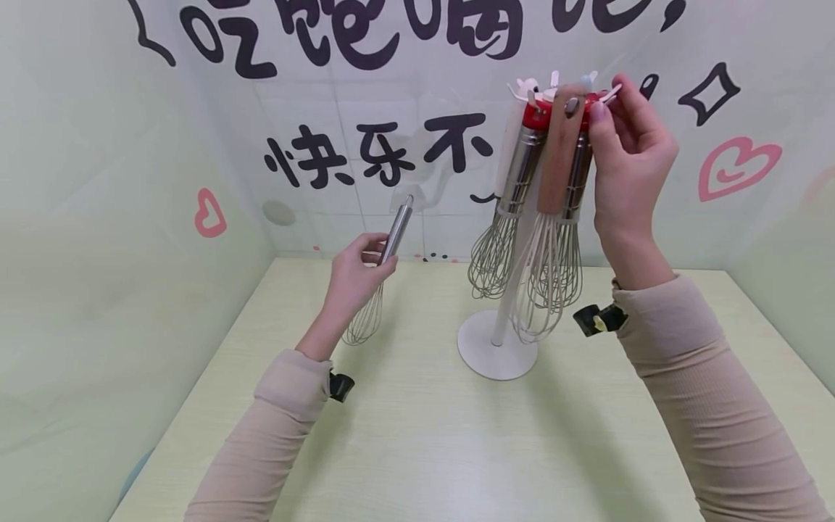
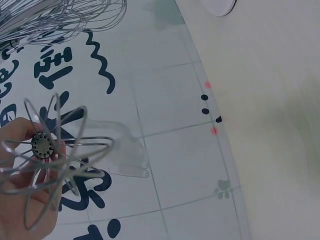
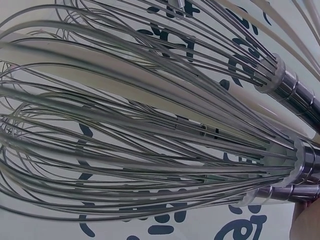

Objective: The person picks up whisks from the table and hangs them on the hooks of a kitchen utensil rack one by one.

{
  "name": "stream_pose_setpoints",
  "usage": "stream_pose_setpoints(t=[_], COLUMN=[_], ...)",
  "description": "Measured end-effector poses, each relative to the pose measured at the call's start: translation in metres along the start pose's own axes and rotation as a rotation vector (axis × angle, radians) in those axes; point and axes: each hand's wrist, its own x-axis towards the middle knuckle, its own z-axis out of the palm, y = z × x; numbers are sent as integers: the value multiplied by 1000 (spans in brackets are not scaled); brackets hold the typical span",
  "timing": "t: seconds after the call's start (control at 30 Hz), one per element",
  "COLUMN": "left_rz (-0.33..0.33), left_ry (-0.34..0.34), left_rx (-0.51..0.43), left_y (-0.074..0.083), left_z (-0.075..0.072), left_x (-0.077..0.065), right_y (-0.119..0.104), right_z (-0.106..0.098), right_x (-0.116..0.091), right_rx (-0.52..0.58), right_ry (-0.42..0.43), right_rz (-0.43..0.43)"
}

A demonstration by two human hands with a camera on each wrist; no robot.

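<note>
My left hand (image 1: 352,279) grips a small whisk (image 1: 396,230) by its metal handle, its wires hanging down. In the left wrist view the whisk's wire loops (image 2: 75,142) point toward the camera. To the right stands a white rack (image 1: 466,351) with several whisks hung in a ring. One at the front has a wooden handle (image 1: 561,156); metal-handled ones with red ends (image 1: 537,116) hang beside it. At the rack's top, my right hand (image 1: 629,159) pinches a white hook (image 1: 612,95) between thumb and forefinger. The right wrist view shows hanging whisk wires (image 3: 150,145) up close.
The rack stands on a pale wood-grain table (image 1: 417,435). Behind it is a light backdrop (image 1: 365,232) with black lettering and pink hearts. A transparent hook (image 2: 130,160) sits on the backdrop near the left hand.
</note>
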Motion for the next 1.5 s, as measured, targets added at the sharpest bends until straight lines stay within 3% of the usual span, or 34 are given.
stream_pose_setpoints(t=[0.57,1.5], left_rz=[114,208], left_ry=[48,86], left_rx=[-132,-281], left_y=[30,68], left_z=[7,10], left_x=[-3,1], right_y=[-1,1], right_z=[0,0], right_x=[-1,0], right_rx=[-5,-5], right_ry=[-3,4], right_rz=[10,2])
